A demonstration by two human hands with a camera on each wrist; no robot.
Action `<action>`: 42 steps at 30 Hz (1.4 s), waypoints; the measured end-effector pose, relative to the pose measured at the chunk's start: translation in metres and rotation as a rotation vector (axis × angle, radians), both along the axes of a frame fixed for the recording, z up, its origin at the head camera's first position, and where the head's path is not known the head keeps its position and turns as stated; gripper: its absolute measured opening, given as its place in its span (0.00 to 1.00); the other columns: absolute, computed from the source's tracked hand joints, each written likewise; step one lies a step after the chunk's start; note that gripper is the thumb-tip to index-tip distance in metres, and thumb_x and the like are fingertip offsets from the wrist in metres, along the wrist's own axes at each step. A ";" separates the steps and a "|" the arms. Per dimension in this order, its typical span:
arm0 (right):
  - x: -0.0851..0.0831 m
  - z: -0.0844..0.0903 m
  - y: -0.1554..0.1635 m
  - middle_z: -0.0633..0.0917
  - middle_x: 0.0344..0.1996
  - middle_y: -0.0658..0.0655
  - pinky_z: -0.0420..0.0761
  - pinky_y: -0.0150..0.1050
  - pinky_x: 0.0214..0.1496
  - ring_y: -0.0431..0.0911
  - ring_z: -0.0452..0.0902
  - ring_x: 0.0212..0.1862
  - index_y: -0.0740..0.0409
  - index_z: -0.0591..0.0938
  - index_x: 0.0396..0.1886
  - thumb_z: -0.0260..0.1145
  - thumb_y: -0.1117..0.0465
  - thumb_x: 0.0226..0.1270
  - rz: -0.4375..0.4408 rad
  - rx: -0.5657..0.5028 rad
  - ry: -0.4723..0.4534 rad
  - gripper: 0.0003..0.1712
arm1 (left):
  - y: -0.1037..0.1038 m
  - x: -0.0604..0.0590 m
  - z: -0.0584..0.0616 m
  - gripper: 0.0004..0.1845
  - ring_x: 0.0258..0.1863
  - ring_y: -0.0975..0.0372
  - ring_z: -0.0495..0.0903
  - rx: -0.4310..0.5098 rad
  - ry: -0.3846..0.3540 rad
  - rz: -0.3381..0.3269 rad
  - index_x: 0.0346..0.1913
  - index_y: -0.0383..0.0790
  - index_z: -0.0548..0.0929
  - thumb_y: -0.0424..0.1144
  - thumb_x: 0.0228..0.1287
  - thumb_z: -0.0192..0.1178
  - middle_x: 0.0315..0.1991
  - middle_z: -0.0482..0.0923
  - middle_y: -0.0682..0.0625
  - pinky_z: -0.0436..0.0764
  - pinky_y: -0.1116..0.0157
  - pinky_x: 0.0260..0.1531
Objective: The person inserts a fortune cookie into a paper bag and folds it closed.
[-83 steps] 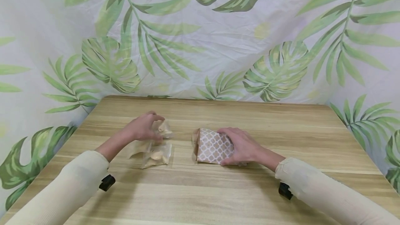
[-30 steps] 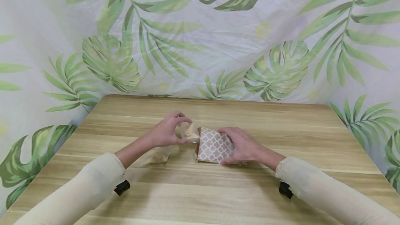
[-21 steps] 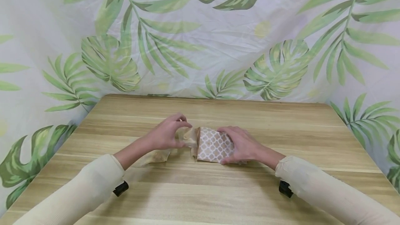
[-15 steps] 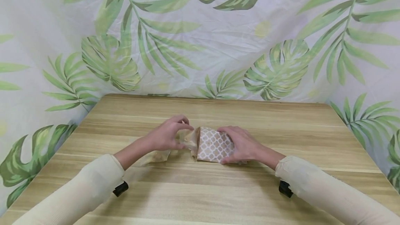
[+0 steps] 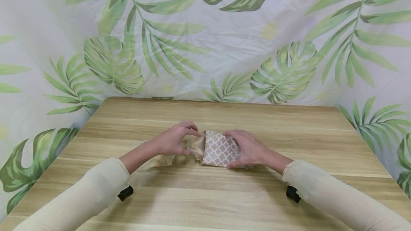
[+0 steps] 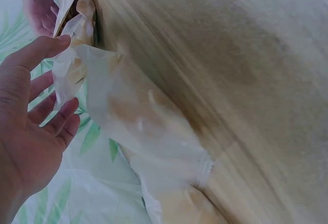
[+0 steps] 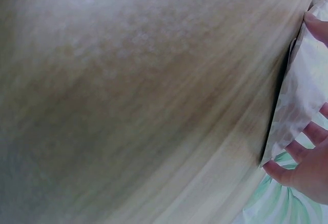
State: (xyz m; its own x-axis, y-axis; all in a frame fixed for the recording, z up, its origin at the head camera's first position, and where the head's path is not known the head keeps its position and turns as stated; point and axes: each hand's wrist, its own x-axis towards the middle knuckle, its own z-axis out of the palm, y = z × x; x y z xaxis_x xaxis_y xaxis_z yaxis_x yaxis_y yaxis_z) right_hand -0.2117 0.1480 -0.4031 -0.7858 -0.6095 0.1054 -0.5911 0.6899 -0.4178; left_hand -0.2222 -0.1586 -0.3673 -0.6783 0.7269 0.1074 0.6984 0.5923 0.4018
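Note:
A brown paper bag with a white lattice print lies on its side at the middle of the wooden table, mouth to the left. My right hand grips it from the right, thumb on top and fingers under the near edge. My left hand pinches a clear packet of pale biscuits at the bag's mouth, partly inside. In the left wrist view the left hand has that packet between thumb and fingers. In the right wrist view the right hand clasps the bag.
A second clear packet lies flat on the table under my left wrist and fills the middle of the left wrist view. Leaf-print cloth hangs round the table's back and sides. Bare wood stretches in front of both forearms.
My left hand lifted one clear packet from the pair at the left, carried it right to the bag's mouth and pushed it partly in. The right hand and bag stayed put.

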 end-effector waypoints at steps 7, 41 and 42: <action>0.000 -0.001 0.000 0.79 0.65 0.60 0.71 0.61 0.69 0.57 0.74 0.66 0.55 0.71 0.73 0.87 0.41 0.37 -0.007 0.001 -0.004 0.62 | 0.001 -0.003 0.002 0.28 0.57 0.46 0.79 -0.018 -0.032 0.000 0.57 0.30 0.85 0.35 0.52 0.77 0.55 0.81 0.39 0.79 0.49 0.60; -0.002 -0.002 0.001 0.78 0.67 0.59 0.71 0.59 0.70 0.57 0.74 0.67 0.55 0.71 0.73 0.87 0.41 0.37 0.008 -0.001 -0.007 0.62 | 0.008 -0.008 0.000 0.38 0.58 0.45 0.78 0.037 -0.121 0.049 0.63 0.32 0.82 0.48 0.50 0.82 0.59 0.76 0.41 0.80 0.48 0.57; -0.002 -0.002 0.001 0.78 0.67 0.59 0.71 0.59 0.70 0.57 0.74 0.67 0.55 0.71 0.73 0.87 0.41 0.37 0.008 -0.001 -0.006 0.62 | 0.006 -0.008 0.000 0.39 0.58 0.45 0.78 0.033 -0.123 0.051 0.63 0.32 0.82 0.48 0.51 0.82 0.59 0.76 0.40 0.80 0.48 0.56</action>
